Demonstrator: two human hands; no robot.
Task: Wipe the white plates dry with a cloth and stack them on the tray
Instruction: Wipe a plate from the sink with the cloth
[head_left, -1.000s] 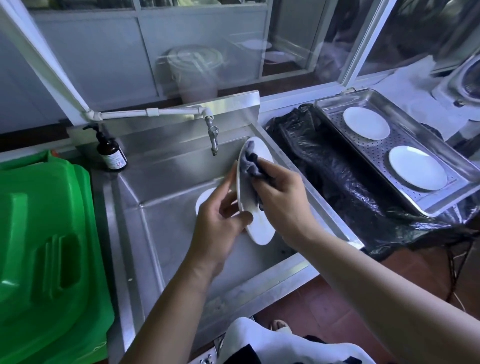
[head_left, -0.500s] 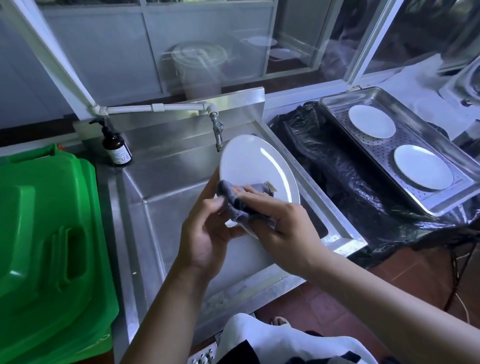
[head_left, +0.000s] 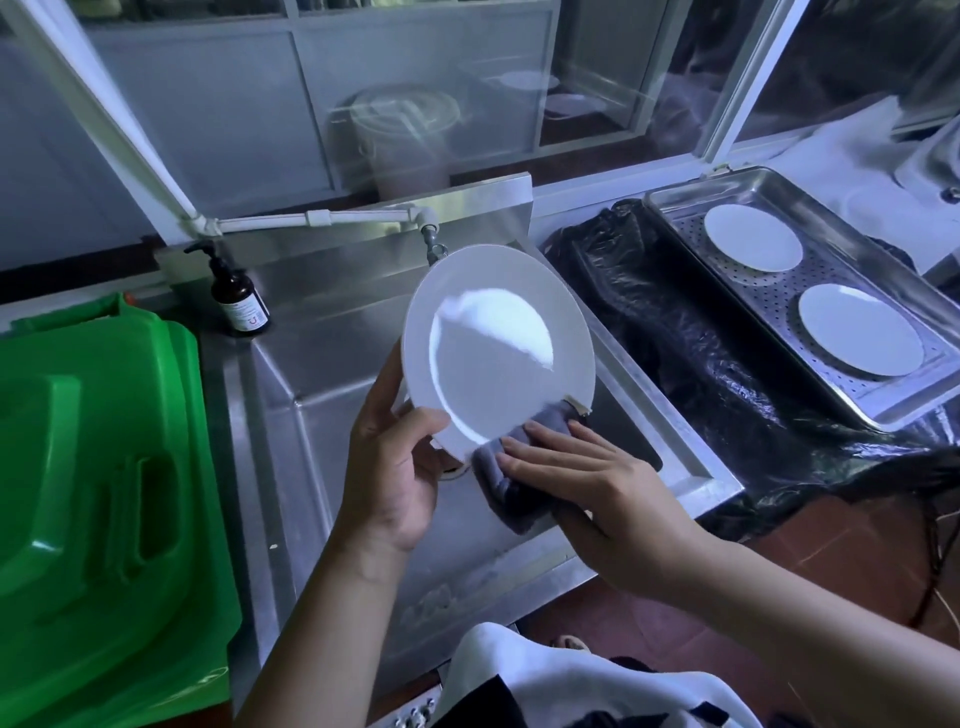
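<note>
Over the sink (head_left: 322, 395), drying step: left hand (head_left: 395, 467) grips plate (head_left: 498, 348), right hand (head_left: 587, 467) flat, pressing cloth (head_left: 511, 493); next, to tray (head_left: 769, 197) at two o'clock.

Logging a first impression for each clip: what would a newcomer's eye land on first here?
First the large white plate, tilted up over the steel sink at centre, its face catching glare. The left hand grips its lower left rim while the right hand presses a grey cloth to its lower edge. Next the bright green plastic bin lid at left, then two white plates lying apart in the steel tray at right.
</note>
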